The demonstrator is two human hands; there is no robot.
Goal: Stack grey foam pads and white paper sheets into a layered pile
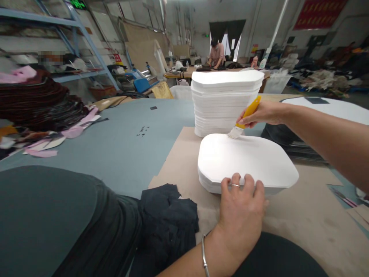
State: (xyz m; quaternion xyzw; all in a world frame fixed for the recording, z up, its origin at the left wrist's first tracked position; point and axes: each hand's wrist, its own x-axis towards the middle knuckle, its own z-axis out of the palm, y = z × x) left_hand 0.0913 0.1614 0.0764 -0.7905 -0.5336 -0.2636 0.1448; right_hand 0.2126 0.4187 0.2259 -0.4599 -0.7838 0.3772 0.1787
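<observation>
My right hand point(263, 113) is closed around the yellow handle of a paintbrush point(245, 117), its white bristles touching the far edge of a low stack of white foam pieces point(248, 159). My left hand point(240, 209) rests on the near edge of that low stack, fingers curled over the rim and pressing it down. Just behind stands a tall stack of the same white pieces point(226, 102). Both stacks sit on a sheet of brown cardboard point(302, 219).
Dark fabric pieces point(170, 215) lie at my left on a grey-blue table point(121, 142). A pile of dark and pink cut pieces point(43, 111) sits far left under blue shelving. Another person point(216, 54) works at a distant table.
</observation>
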